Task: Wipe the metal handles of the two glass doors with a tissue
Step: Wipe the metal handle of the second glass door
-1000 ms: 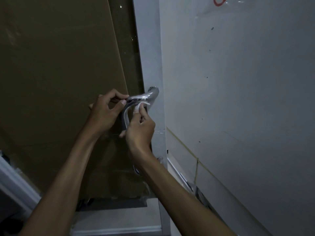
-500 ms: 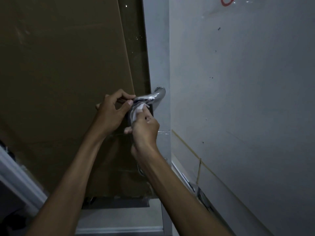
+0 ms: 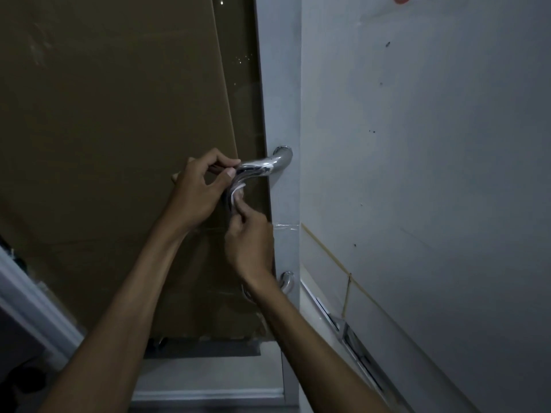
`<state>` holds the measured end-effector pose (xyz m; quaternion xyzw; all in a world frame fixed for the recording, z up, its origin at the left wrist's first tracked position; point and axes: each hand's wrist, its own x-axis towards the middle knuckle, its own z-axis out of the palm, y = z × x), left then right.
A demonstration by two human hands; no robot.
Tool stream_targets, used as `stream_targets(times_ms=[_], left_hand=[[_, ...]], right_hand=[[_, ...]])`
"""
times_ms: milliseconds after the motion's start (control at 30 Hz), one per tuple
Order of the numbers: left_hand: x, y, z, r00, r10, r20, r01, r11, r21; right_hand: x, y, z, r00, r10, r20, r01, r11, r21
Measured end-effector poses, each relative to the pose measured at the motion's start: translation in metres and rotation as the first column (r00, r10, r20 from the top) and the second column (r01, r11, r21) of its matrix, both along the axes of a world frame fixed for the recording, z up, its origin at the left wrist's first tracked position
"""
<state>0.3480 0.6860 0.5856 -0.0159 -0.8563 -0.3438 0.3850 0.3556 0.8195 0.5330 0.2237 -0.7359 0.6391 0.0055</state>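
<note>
A curved chrome handle (image 3: 268, 166) is fixed to the edge of a glass door (image 3: 247, 84), with its lower mount (image 3: 287, 281) visible below my wrist. My left hand (image 3: 199, 192) grips the upper bend of the handle between thumb and fingers. My right hand (image 3: 250, 236) pinches a small white tissue (image 3: 238, 194) against the vertical part of the handle just under the bend. Most of the handle's lower length is hidden behind my right hand and forearm.
Brown cardboard (image 3: 104, 129) stands behind the glass on the left. A grey frosted panel (image 3: 417, 174) with a taped seam fills the right side. A metal floor fitting (image 3: 354, 341) lies at its base. A white frame (image 3: 35, 311) runs along the lower left.
My right hand has slid the tissue down from the upper bend onto the vertical part of the handle. The left hand has kept its grip at the top.
</note>
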Motion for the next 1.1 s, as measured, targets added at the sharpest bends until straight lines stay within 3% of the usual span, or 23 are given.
stream_targets(times_ms=[267,400,567,667,833,1000,1100], left_hand=[[0.003,0.002,-0.002,1.0,-0.011,0.011,0.01,0.999,0.037],[0.003,0.001,-0.003,1.0,-0.015,0.01,0.015,0.999,0.031],[0.004,0.001,-0.004,1.0,0.002,0.012,-0.002,0.999,0.046],[0.006,0.007,-0.003,0.999,-0.034,-0.013,0.035,0.997,0.063],[0.008,0.008,-0.003,0.999,-0.028,-0.015,0.029,0.998,0.054],[0.01,0.01,-0.003,0.999,-0.033,-0.007,0.033,0.996,0.078],[0.01,0.012,-0.003,0.999,-0.03,-0.013,0.031,0.995,0.091]], right_hand=[[0.008,0.008,-0.009,0.976,-0.066,-0.209,0.116,0.965,0.236],[-0.002,0.003,-0.007,0.981,-0.08,-0.174,0.103,0.986,0.128],[-0.001,0.012,-0.015,0.984,-0.063,-0.168,0.106,0.959,0.262],[-0.011,0.013,-0.006,0.991,-0.035,-0.129,0.057,0.983,0.176],[-0.014,0.011,-0.018,0.994,-0.025,-0.103,0.051,0.964,0.261],[-0.019,0.0,-0.016,0.997,-0.007,-0.074,0.01,0.999,0.036],[-0.013,-0.003,-0.036,0.997,-0.054,-0.063,0.06,0.994,0.092]])
